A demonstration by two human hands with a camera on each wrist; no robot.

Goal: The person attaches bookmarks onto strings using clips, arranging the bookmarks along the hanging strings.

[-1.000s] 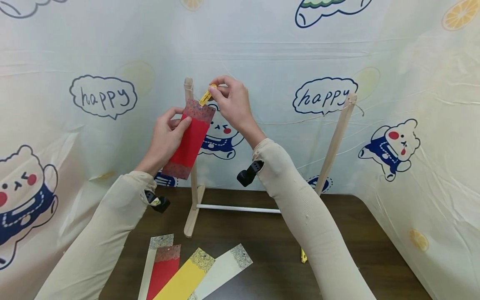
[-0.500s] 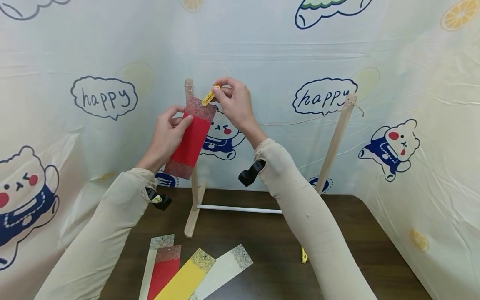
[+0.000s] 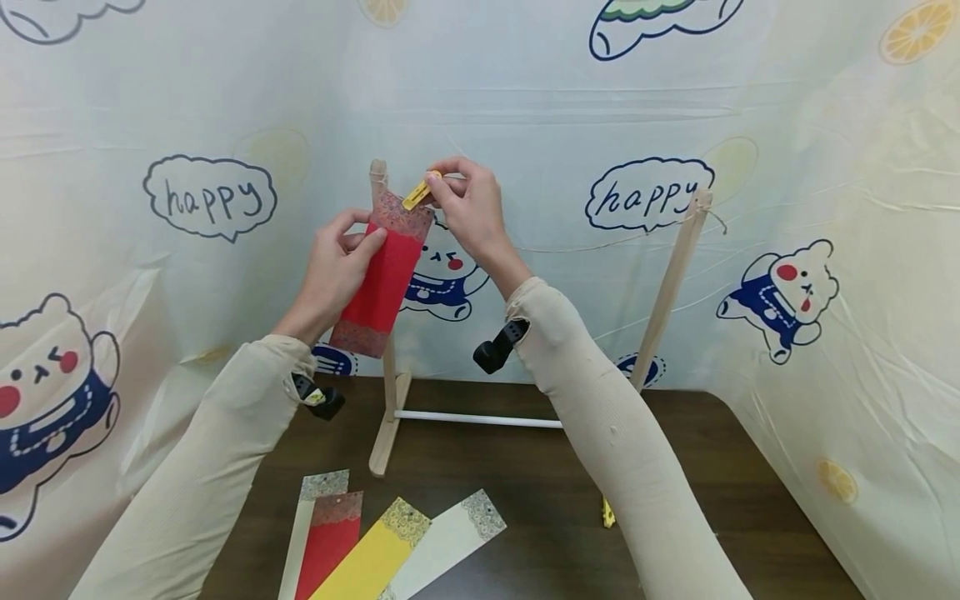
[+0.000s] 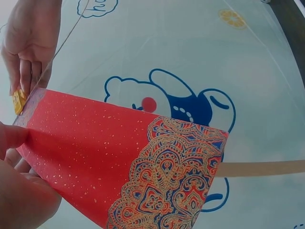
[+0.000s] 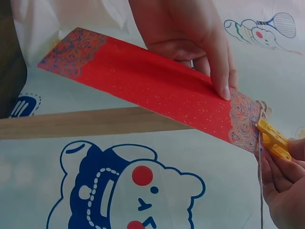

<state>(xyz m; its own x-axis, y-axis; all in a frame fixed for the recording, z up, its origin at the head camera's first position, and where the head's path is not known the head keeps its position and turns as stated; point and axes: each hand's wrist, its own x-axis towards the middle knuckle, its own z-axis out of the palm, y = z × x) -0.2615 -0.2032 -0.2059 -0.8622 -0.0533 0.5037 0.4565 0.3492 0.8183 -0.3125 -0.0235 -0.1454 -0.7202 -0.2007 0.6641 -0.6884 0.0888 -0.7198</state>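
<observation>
Though the left hand (image 3: 332,268), gripping the red card (image 3: 386,279), and the right hand (image 3: 475,207), pinching the yellow clip (image 3: 419,193), have barely shifted, we judge fastening under way.

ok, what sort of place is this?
Probably an indoor tabletop recording setup, staged for craft-type work: a cartoon-printed sheet backs a dark table holding a wooden stand, and the person wears a small black device on each wrist. The wider room is hidden.
</observation>
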